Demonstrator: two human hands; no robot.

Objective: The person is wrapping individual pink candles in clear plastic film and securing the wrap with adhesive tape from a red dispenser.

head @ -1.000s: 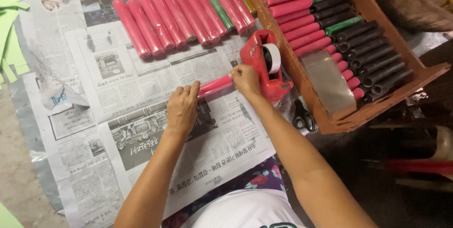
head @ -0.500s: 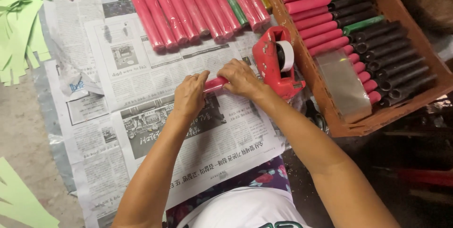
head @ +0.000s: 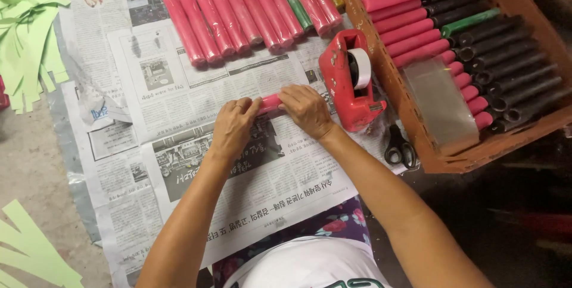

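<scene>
— Where is the pink tube (head: pixel 271 103) now?

— Low over the newspaper (head: pixel 196 157), lying crosswise between both hands, just left of the red tape dispenser (head: pixel 351 82). A second ago the right hand (head: pixel 307 109) was up against the dispenser; it has since come back to the tube, so I judge a piece of tape has been pulled and is being pressed on.

— And the grip?

— The left hand (head: pixel 232 127) is curled over the tube's left end, fingers closed around it. The right hand covers the other end, fingers bent down on it. Only a short stretch of pink shows between them.

— Can you see the tape itself?

— No. It is clear or hidden under the fingers; I cannot tell. The tube's ends are covered too.

— What else is around?

— A row of finished pink tubes (head: pixel 238 14) lies further up the paper, scissors (head: pixel 399 148) beside the wooden crate (head: pixel 453 157), whose far corner is cut off.
</scene>
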